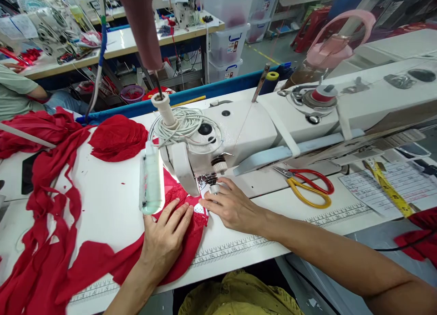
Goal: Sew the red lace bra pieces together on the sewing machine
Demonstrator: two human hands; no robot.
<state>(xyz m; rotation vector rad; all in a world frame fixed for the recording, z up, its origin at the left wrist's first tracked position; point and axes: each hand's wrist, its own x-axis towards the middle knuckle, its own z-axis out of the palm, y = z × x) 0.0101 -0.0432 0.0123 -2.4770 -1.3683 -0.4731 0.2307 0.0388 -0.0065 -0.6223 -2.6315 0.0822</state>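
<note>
My left hand (164, 240) lies flat, fingers spread, on a red fabric piece (191, 246) with lace, just in front of the white sewing machine (239, 124). My right hand (232, 205) is at the right of the needle area, fingers bent beside a small white knob and the fabric's edge; what its fingertips grip, if anything, is hidden. A lit lamp panel (152, 180) hangs left of the machine head. The needle itself is too small to make out.
Long red strips (54, 215) and a red fabric pile (118, 137) lie at the left. Scissors with red and yellow handles (312, 187), a paper sheet (378, 192) and a yellow measuring tape (389, 187) are at the right. Another person's arm (37, 93) shows far left.
</note>
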